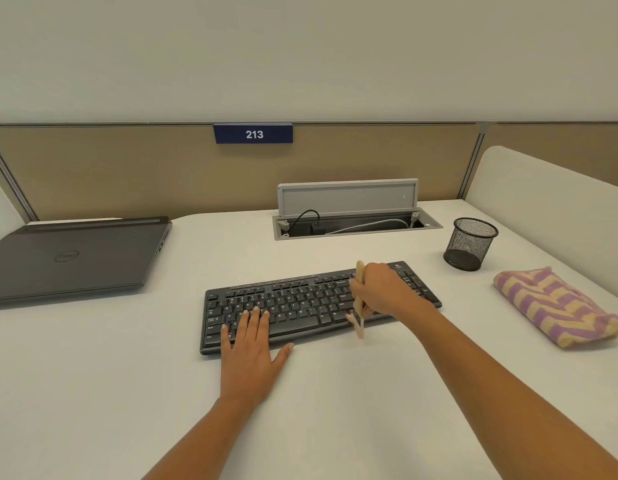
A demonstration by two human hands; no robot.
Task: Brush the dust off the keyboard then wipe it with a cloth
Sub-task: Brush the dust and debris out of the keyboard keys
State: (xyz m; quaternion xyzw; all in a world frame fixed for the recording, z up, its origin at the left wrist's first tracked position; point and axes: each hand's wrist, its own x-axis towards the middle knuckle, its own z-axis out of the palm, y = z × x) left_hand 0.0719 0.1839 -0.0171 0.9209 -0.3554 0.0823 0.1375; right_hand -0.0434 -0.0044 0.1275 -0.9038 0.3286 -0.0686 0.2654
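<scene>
A black keyboard (300, 303) lies across the middle of the white desk. My left hand (252, 344) rests flat on its left end, fingers straight over the keys and thumb spread along the front edge. My right hand (383, 289) grips a small brush with a pale wooden handle (360, 271). The brush points down, and its bristles (359, 325) meet the keyboard's front edge right of the space bar. A folded cloth with purple and yellow zigzag stripes (557, 306) lies on the desk to the right, apart from both hands.
A closed dark laptop (71, 258) sits at the far left. A black mesh pen cup (470, 244) stands behind the cloth. An open cable hatch (352, 216) with cords is set into the desk behind the keyboard. Partition walls enclose the desk at the back and right.
</scene>
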